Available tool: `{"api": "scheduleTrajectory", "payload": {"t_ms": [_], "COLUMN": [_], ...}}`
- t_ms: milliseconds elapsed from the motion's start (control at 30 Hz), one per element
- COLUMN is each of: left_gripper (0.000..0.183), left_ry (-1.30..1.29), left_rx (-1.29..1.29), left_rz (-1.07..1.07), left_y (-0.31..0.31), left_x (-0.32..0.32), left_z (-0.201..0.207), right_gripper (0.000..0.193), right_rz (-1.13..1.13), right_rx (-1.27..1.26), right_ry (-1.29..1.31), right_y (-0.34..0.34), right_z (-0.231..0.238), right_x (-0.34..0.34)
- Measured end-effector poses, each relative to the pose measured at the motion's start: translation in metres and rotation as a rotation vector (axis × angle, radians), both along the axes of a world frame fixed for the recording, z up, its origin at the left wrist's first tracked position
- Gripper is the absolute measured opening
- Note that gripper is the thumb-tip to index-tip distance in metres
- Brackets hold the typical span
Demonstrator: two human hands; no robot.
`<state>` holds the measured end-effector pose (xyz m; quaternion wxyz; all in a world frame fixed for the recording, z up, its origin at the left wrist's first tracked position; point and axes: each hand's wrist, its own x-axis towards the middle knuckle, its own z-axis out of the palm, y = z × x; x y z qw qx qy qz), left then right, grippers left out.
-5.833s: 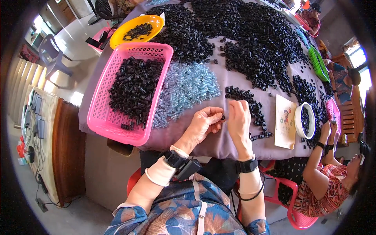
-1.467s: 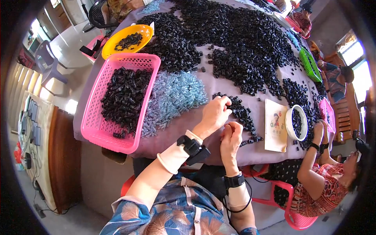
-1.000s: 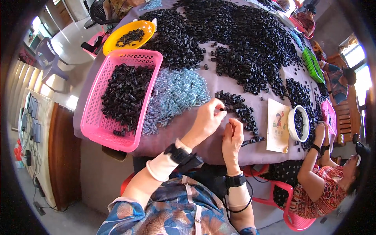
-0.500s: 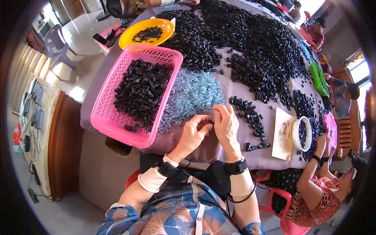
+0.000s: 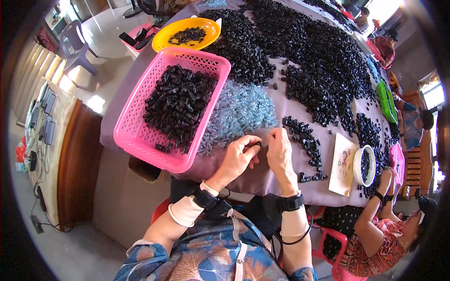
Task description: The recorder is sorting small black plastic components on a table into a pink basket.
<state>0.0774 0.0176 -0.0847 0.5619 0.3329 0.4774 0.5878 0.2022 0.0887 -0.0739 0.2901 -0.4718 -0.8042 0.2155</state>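
Observation:
My left hand (image 5: 238, 159) pinches a small black plastic piece (image 5: 258, 144) between thumb and fingertips, above the near edge of the cloth. Just right of it and apart from it, my right hand (image 5: 280, 152) is closed with its fingertips pressed together; what they hold, if anything, is too small to make out. Beyond both hands lies a heap of small clear bluish spring-like pieces (image 5: 243, 110). A pink perforated basket (image 5: 129, 150) to the left holds a pile of black plastic pieces (image 5: 180, 103). Right of my right hand is a loose strip of black pieces (image 5: 303, 140).
Black pieces (image 5: 318, 61) cover much of the cloth-covered table (image 5: 229, 180). A yellow plate (image 5: 161, 43) stands at the far left. A booklet (image 5: 341, 164), a white ring-shaped bowl (image 5: 358, 166) and a green basket (image 5: 386, 103) lie to the right. A seated person (image 5: 375, 234) works at the right.
My hands have moved apart, opening a gap between them. The black piece stays in my left fingertips. The whole view has shifted slightly.

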Motion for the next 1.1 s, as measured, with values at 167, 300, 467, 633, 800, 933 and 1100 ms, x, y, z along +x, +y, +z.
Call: {"api": "scheduleTrajectory", "payload": {"t_ms": [167,300,467,633,800,933,1100], "left_gripper": [0.021,0.022,0.022,0.019,0.013,0.013,0.013], "left_ry": [0.061,0.091,0.100,-0.012,-0.053,-0.056,-0.126], "left_rx": [-0.008,0.041,0.058,0.003,-0.010,0.001,-0.040], "left_rz": [-0.028,-0.072,-0.110,-0.145,-0.132,-0.153,-0.156], "left_y": [0.001,0.001,0.000,-0.001,-0.002,-0.003,-0.001], "left_x": [-0.004,-0.005,-0.007,-0.012,-0.012,-0.015,-0.014], "left_z": [-0.005,-0.003,-0.006,-0.002,0.000,-0.001,-0.001], "right_gripper": [0.010,0.010,0.010,0.010,0.007,0.005,0.003], "right_rz": [0.018,0.001,-0.012,0.032,-0.093,-0.090,-0.087], "right_rx": [-0.274,-0.429,-0.398,-0.324,-0.474,-0.559,-0.498], "right_ry": [0.293,0.472,0.482,0.483,0.731,0.776,0.821], "right_y": [-0.020,-0.035,-0.043,-0.048,-0.054,-0.054,-0.057], "right_z": [0.006,0.016,0.016,0.008,0.004,0.002,-0.001], "right_x": [0.009,0.007,0.005,0.006,0.000,0.002,0.000]}}
